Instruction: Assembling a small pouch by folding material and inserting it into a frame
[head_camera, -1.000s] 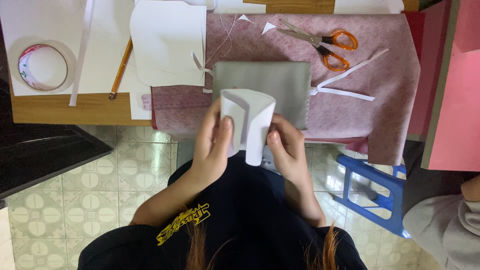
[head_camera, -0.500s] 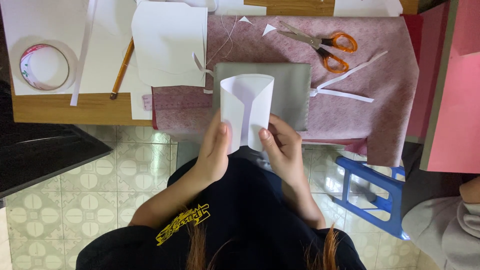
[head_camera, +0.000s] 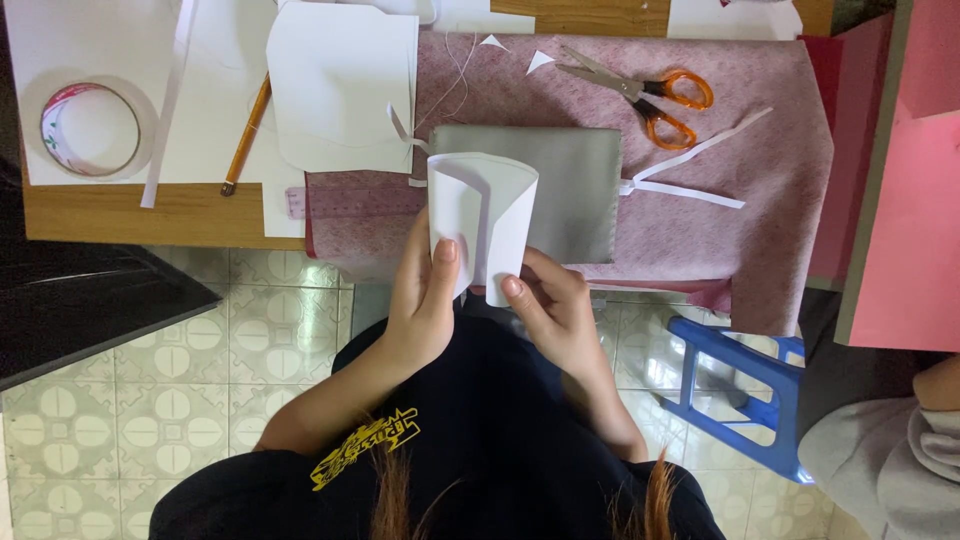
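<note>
Both my hands hold a curled white paper piece (head_camera: 480, 215) above the table's near edge. My left hand (head_camera: 425, 300) grips its left side with the thumb on the paper. My right hand (head_camera: 550, 305) pinches its lower right corner. Behind the paper lies a folded grey fabric piece (head_camera: 565, 185) on a pink cloth (head_camera: 720, 230).
Orange-handled scissors (head_camera: 650, 95) lie on the pink cloth at the back, with white paper strips (head_camera: 690, 170) beside them. A white paper pattern (head_camera: 340, 85), a pencil (head_camera: 247, 135) and a tape roll (head_camera: 95, 130) sit at left. A blue stool (head_camera: 740, 390) stands at right on the tiled floor.
The curled paper has been raised and turned more upright over the grey fabric. Both hands shifted slightly forward with it.
</note>
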